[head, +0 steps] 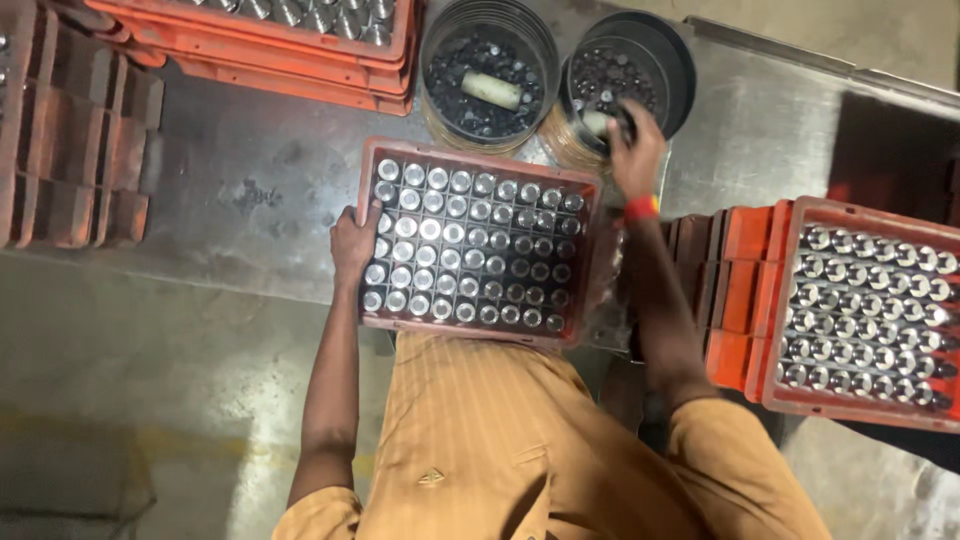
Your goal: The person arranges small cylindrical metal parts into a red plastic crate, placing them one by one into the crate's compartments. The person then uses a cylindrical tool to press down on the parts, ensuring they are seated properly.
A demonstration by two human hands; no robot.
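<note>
An orange crate (590,262) filled with rows of small shiny metal cylinders rests on the metal table right in front of me. My left hand (352,245) grips its left rim. My right hand (632,152), with a red band at the wrist, reaches into the right-hand black round container (672,62) of small dark pieces. Its fingers close around the end of a white cylinder (595,122) lying in that container.
A second round container (440,40) with dark pieces and a white cylinder (491,90) stands to the left of the first. Another full orange crate (790,300) sits on a stack at right. More orange crates (300,60) lie at the back, and empty ones (70,140) stand at left.
</note>
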